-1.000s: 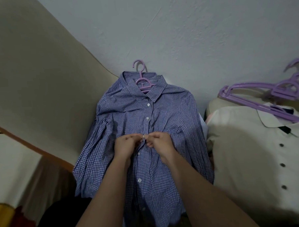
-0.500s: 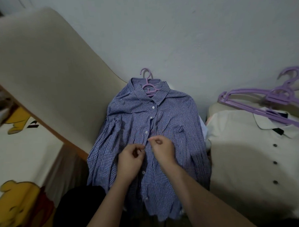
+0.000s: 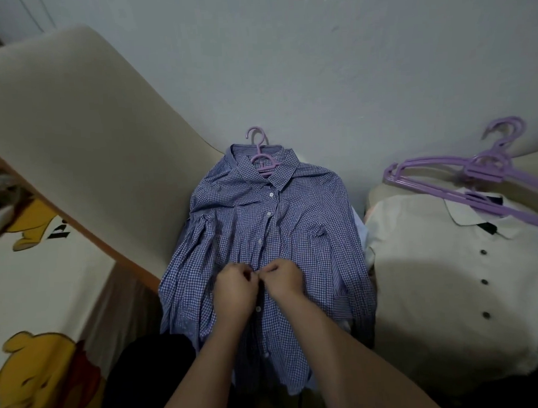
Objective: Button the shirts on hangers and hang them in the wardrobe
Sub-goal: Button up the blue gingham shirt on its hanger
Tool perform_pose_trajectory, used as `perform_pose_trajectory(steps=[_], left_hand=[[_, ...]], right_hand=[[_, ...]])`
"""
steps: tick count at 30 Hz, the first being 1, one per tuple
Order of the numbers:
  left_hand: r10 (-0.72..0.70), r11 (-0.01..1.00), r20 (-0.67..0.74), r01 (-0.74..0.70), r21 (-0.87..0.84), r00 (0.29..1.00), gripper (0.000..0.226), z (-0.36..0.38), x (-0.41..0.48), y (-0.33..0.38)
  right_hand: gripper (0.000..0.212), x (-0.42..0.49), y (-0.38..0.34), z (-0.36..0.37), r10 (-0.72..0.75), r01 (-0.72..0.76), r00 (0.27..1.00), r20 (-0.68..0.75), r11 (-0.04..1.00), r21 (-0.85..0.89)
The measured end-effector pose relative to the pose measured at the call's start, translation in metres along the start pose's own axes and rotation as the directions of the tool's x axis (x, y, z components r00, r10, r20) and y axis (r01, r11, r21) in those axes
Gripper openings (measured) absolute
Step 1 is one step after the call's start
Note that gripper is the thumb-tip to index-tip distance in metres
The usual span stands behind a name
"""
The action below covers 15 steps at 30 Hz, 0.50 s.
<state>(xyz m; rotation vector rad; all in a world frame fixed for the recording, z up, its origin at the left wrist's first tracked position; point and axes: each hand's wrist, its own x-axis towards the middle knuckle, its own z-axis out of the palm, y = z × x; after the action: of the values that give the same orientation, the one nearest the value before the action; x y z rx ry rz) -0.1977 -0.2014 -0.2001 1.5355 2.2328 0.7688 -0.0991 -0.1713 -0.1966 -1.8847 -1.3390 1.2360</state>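
Note:
A blue checked shirt (image 3: 302, 230) lies flat on a purple hanger (image 3: 261, 154), collar toward the wall. Its upper buttons are closed. My left hand (image 3: 234, 290) and my right hand (image 3: 283, 280) meet at the shirt's front placket about halfway down, each pinching one edge of the fabric. The button between the fingers is hidden. Two white buttons show below my hands on the open lower placket. To the right lies a cream shirt (image 3: 449, 273) with dark buttons.
Several loose purple hangers (image 3: 464, 180) rest on the cream shirt's collar. A beige padded headboard (image 3: 73, 135) slants along the left. A bedsheet with yellow cartoon bears (image 3: 31, 365) fills the lower left. A dark cloth (image 3: 151, 369) lies below the blue shirt.
My hands have moved down the placket from the middle button to a lower one. The head view has shifted, showing more of the bedsheet at left.

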Motion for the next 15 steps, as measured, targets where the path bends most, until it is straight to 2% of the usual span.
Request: perform_pose_trajectory(steps=[3,7,11,15], left_hand=[[-0.026,1.0,0.049,0.025,0.019,0.998,0.014,-0.003,0.0,0.001],[-0.08,0.995,0.066,0.076,0.063,0.995,0.017,-0.006,-0.002,0.008],[-0.173,0.985,0.068,0.174,-0.008,0.983,0.007,-0.007,0.006,0.012],[-0.218,0.968,0.092,0.227,-0.109,0.972,0.014,-0.005,0.009,0.009]], right_hand=[[0.013,0.004,-0.006,0.001,0.088,-0.088,0.996,-0.016,0.996,0.009],[0.019,0.007,-0.006,0.002,0.137,-0.137,0.991,0.008,0.989,0.054],[0.009,0.01,-0.002,0.0,0.141,-0.145,0.989,0.037,0.981,0.132],[0.007,0.01,0.001,-0.006,0.14,-0.157,0.985,0.096,0.965,0.209]])
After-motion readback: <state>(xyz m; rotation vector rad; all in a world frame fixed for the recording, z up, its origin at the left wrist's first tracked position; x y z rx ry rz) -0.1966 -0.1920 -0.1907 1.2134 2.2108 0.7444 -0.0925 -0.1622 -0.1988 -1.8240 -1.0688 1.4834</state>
